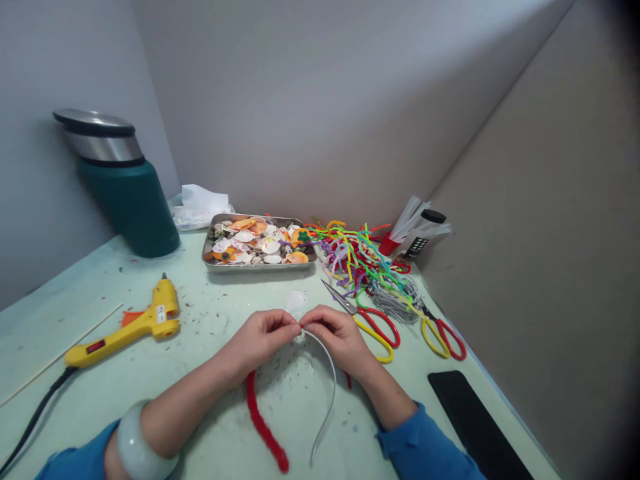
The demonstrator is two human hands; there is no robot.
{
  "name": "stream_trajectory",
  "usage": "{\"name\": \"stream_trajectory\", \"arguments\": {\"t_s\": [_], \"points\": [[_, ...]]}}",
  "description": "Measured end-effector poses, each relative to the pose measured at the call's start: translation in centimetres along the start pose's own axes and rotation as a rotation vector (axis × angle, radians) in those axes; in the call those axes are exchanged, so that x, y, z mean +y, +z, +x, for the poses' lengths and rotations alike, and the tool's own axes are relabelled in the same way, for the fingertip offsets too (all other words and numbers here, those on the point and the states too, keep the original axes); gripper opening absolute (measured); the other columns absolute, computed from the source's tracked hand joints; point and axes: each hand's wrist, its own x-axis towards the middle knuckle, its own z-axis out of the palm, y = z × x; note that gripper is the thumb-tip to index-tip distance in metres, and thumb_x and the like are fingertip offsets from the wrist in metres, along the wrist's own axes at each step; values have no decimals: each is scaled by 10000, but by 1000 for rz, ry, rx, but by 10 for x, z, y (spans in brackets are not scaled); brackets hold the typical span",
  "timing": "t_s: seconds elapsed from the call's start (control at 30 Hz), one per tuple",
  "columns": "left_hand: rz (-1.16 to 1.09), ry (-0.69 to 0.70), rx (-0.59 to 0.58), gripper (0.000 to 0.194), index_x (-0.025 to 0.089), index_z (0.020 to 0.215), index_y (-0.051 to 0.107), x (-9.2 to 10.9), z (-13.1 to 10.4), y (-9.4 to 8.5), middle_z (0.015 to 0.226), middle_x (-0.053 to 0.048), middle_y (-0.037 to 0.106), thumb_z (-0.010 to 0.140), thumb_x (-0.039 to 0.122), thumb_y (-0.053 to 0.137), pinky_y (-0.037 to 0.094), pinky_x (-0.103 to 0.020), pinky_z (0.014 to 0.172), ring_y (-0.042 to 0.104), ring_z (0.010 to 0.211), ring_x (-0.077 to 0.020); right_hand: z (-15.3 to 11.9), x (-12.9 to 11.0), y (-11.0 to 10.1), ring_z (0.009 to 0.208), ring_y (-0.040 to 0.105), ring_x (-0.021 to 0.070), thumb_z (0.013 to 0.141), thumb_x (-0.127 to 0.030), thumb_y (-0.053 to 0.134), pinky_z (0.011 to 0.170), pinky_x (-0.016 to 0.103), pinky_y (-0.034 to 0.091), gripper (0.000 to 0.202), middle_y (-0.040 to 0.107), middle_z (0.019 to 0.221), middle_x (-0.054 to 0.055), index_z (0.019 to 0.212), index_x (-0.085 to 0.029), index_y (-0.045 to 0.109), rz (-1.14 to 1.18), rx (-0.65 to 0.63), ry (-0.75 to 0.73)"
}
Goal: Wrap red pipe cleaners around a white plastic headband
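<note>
A thin metal headband (330, 373) arches between my hands just above the table. Its left side is covered in fuzzy red pipe cleaner (263, 423), while the right side is bare silver. My left hand (267, 337) pinches the band near its top, thumb and fingers closed. Fingertip to fingertip with it, my right hand (337, 333) pinches the red pipe cleaner at the edge of the wrapping. A loose red end pokes out beneath my right palm. Fingers hide most of the top of the band. Behind them lies a small whitish disc (297, 301).
A yellow glue gun (160, 313) and a thin stick (65, 353) lie left, near a green bottle (133, 207). Behind are a metal tray (260, 268) of shells and a pipe-cleaner pile (357, 257). Scissors (370, 327), more scissors (445, 337) and a black slab (470, 413) lie right.
</note>
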Motion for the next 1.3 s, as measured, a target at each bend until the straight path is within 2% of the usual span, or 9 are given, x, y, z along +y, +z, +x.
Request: {"name": "stream_trajectory", "arguments": {"t_s": [0.23, 0.5, 0.67, 0.87, 1.13, 1.3], "points": [[-81, -10, -27, 297, 166, 735, 534, 2, -2, -2, 490, 103, 297, 710, 449, 621, 135, -204, 407, 195, 423, -49, 0, 4, 2, 648, 533, 116, 808, -289, 608, 596, 217, 417, 113, 606, 735, 5, 812, -177, 620, 95, 47, 86], [-232, 52, -70, 264, 169, 741, 485, -4, 0, -3, 495, 104, 272, 772, 404, 601, 118, -191, 395, 167, 428, -37, -3, 4, 8, 500, 435, 84, 765, -383, 658, 466, 199, 331, 220, 499, 561, -41, 784, -172, 602, 274, -12, 199], [-278, 39, -55, 229, 173, 729, 474, -2, -1, -3, 496, 103, 271, 778, 353, 608, 108, -188, 390, 158, 425, -33, -2, 5, 11, 464, 428, 68, 728, -369, 698, 444, 189, 330, 228, 505, 538, -49, 754, -165, 598, 382, 3, 243], [-301, 40, -45, 167, 180, 841, 543, 0, -2, -3, 500, 99, 273, 776, 322, 604, 96, -186, 384, 164, 425, -37, -2, 3, 15, 400, 462, 61, 676, -383, 736, 390, 172, 336, 275, 536, 520, -48, 728, -158, 586, 478, -1, 345], [-239, 31, -23, 183, 152, 809, 576, -1, -3, -2, 458, 96, 299, 774, 332, 589, 114, -189, 375, 167, 402, -36, -3, 6, 15, 370, 459, 55, 717, -389, 705, 355, 153, 357, 273, 553, 503, -43, 753, -150, 579, 531, -56, 373], [-221, 29, -25, 213, 147, 757, 557, -1, -2, 0, 480, 78, 372, 765, 356, 599, 120, -182, 378, 194, 410, -32, -4, 3, 17, 384, 491, 76, 712, -402, 704, 383, 182, 407, 287, 571, 508, -32, 748, -148, 575, 565, -114, 378]]}}
